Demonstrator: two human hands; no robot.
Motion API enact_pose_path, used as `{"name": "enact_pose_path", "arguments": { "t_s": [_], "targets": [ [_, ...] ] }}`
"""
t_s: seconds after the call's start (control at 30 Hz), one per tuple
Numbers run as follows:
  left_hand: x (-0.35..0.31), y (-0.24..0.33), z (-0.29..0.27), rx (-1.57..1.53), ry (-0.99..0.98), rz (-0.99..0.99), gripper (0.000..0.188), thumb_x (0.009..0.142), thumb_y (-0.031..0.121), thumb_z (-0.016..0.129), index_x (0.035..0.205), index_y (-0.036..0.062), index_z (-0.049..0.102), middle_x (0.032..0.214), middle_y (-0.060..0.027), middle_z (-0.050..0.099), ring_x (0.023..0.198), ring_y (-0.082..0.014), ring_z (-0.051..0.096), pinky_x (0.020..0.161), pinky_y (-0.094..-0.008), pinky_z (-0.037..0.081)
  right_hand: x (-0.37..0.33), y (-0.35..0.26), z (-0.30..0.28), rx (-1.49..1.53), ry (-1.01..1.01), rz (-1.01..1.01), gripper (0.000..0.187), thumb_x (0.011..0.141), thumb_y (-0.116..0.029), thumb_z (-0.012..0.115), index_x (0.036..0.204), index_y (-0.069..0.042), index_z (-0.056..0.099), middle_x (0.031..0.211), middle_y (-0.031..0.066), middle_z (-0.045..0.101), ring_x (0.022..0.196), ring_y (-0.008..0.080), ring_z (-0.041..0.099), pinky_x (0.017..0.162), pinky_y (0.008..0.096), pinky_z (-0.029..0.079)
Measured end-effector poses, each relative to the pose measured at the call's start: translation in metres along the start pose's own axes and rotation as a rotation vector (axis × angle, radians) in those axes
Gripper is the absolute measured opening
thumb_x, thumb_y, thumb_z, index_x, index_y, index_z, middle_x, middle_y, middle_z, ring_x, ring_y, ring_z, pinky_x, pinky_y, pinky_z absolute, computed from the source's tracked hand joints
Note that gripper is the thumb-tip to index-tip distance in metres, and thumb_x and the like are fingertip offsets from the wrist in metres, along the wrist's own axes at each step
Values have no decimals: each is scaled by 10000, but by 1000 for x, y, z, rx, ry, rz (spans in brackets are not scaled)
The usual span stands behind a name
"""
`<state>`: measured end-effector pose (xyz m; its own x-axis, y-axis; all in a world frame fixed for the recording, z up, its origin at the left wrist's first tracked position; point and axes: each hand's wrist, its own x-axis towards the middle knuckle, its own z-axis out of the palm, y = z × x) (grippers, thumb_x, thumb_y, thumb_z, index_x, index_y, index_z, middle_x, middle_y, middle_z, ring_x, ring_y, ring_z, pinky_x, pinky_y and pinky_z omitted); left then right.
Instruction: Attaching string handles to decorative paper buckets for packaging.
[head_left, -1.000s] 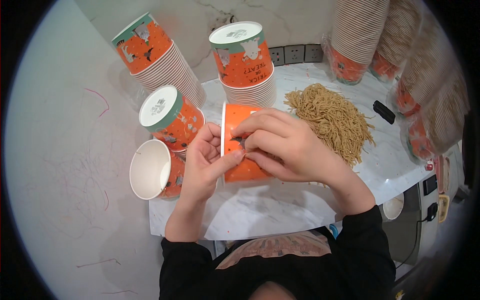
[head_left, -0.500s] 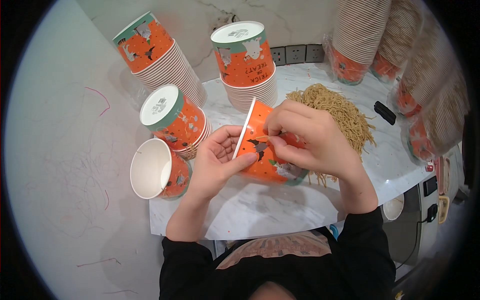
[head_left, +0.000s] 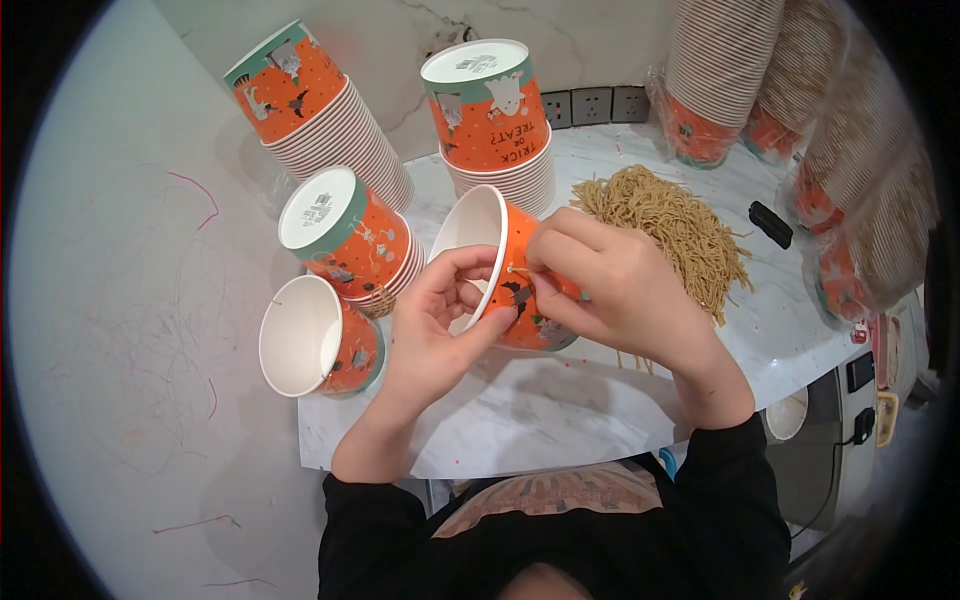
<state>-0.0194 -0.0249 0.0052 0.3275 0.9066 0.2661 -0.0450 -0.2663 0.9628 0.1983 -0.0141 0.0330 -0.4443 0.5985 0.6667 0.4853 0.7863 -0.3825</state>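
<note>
My left hand grips an orange paper bucket by its white rim, fingers inside the mouth and thumb pressed on the printed wall. The bucket is tipped, its white inside turned to the left. My right hand is closed at the outer wall, pinching a thin tan cord at a small hole just below the rim. Most of the cord is hidden behind my fingers. Past my right hand lies a heap of tan cords, some strands trailing toward the table's near side.
A single bucket lies tilted at the left, beside a short stack. Taller upturned stacks stand behind. Bagged bucket stacks line the right. A black clip-like object lies near the cords; sockets sit along the wall.
The bucket has turned so its open mouth shows more, and its base has dropped from view behind my right hand. Both hands stay close to the same place.
</note>
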Motion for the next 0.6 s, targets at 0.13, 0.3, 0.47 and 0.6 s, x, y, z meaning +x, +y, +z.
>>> {"name": "enact_pose_path", "arguments": {
  "t_s": [0.13,0.3,0.47,0.6],
  "targets": [
    [-1,-2,-2,-30,5,-26,529,851,-77,725,1346,-58,539,1215,-89,638,910,-68,623,883,-251,533,1,-2,3,-30,9,-17,161,784,-23,717,898,-45,606,866,76,598,687,253,649,599,349,533],
    [1,9,0,-181,-15,-103,471,906,-27,712,1345,-51,544,1215,-94,651,988,-85,651,904,-259,538,1,-1,6,-89,29,-51,168,785,-28,724,912,-39,615,867,73,603,689,258,653,598,352,534],
    [4,0,-10,-426,-5,-250,332,991,43,639,1303,-44,570,1157,-110,693,1058,-137,671,960,-287,541,1,1,10,-56,5,-44,165,791,-19,717,919,-37,614,872,75,605,696,265,654,609,354,537],
    [6,-11,-14,-401,-36,-220,314,981,31,653,1276,-50,579,1182,-122,695,1074,-145,675,959,-284,545,1,-1,10,-41,1,-57,169,787,-14,719,918,-34,614,870,77,603,699,270,652,616,355,538]
  ]
}}
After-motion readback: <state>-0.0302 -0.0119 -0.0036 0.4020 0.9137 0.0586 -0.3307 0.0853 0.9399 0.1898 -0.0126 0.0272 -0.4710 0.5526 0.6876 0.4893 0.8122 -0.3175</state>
